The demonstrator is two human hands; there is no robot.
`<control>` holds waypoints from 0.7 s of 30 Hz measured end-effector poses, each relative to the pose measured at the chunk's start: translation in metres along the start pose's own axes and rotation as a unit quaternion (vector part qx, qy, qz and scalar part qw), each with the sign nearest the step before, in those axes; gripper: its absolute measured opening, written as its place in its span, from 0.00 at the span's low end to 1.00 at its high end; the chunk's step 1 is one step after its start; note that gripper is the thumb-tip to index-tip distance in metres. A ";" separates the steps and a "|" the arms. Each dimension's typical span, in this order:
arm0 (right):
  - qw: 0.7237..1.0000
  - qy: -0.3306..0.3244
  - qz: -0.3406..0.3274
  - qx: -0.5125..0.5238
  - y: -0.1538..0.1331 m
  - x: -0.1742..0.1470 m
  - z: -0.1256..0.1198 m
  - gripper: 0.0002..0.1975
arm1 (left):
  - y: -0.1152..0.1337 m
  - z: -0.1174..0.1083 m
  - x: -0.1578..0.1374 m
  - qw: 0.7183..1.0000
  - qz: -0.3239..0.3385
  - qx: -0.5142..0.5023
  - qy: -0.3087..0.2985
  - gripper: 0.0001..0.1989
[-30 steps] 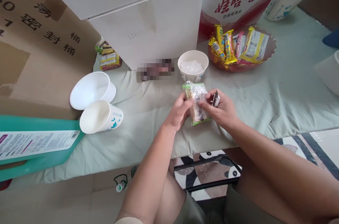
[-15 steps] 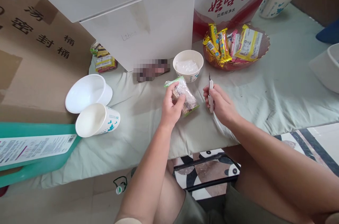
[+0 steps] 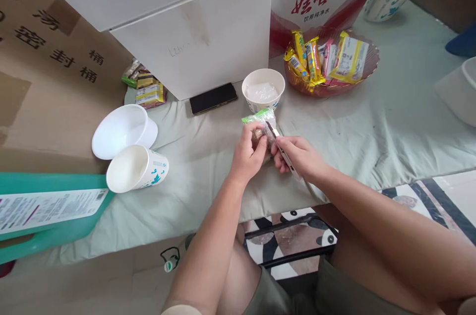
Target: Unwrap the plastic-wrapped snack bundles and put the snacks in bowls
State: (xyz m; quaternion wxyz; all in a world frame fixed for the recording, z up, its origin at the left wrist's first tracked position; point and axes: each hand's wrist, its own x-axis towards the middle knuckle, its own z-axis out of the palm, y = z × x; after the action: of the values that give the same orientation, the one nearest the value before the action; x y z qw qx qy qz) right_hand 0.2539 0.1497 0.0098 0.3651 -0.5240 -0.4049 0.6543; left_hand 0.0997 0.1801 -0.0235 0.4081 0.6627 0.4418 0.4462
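Note:
My left hand (image 3: 250,154) is closed around a clear snack packet (image 3: 263,117) with a green edge and brownish contents. In my right hand (image 3: 297,156) is a white utility knife (image 3: 284,152), its dark blade pointing up and left against the packet's plastic. Whether the blade has cut into the film cannot be made out. Just behind the packet stands a paper bowl (image 3: 263,77) with crumpled clear plastic inside.
A glass bowl (image 3: 334,89) of wrapped snacks stands behind right. A black phone (image 3: 213,98) lies before the white box (image 3: 223,42). At left are a white plastic bowl (image 3: 111,131), a tipped paper cup (image 3: 158,168), stacked snack packets (image 3: 150,94) and a green jug (image 3: 82,223).
My right hand has moved left and tilted the knife, bringing its blade to the packet. My left hand has shifted slightly right, turning the packet.

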 end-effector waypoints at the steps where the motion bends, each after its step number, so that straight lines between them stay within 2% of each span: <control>1: 1.000 -0.001 0.008 -0.001 0.000 0.001 0.000 0.22 | 0.000 0.000 0.000 1.000 0.020 0.015 -0.005 0.10; 4: 1.000 -0.007 0.025 -0.006 -0.002 0.001 -0.001 0.21 | 0.001 -0.001 -0.001 0.997 0.055 0.045 0.001 0.10; 7: 0.999 -0.009 0.041 -0.012 -0.004 -0.001 0.000 0.21 | 0.001 -0.002 0.000 0.997 0.058 0.047 0.015 0.09; 13: 0.995 -0.043 0.069 -0.058 -0.004 -0.004 0.003 0.21 | 0.003 -0.008 0.004 0.993 0.058 0.015 0.102 0.11; 16: 0.991 -0.062 0.067 -0.093 -0.002 -0.005 0.002 0.21 | 0.007 -0.012 0.007 0.987 0.061 -0.003 0.147 0.15; 21: 0.979 -0.089 0.072 -0.170 -0.002 -0.005 0.000 0.22 | 0.005 -0.024 0.009 0.983 0.029 -0.032 0.180 0.20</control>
State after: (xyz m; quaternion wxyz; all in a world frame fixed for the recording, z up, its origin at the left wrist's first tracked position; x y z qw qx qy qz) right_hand 0.2546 0.1463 0.0139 0.1851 -0.5459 -0.5019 0.6448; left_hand 0.0797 0.1913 -0.0106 0.3302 0.5699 0.4744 0.5841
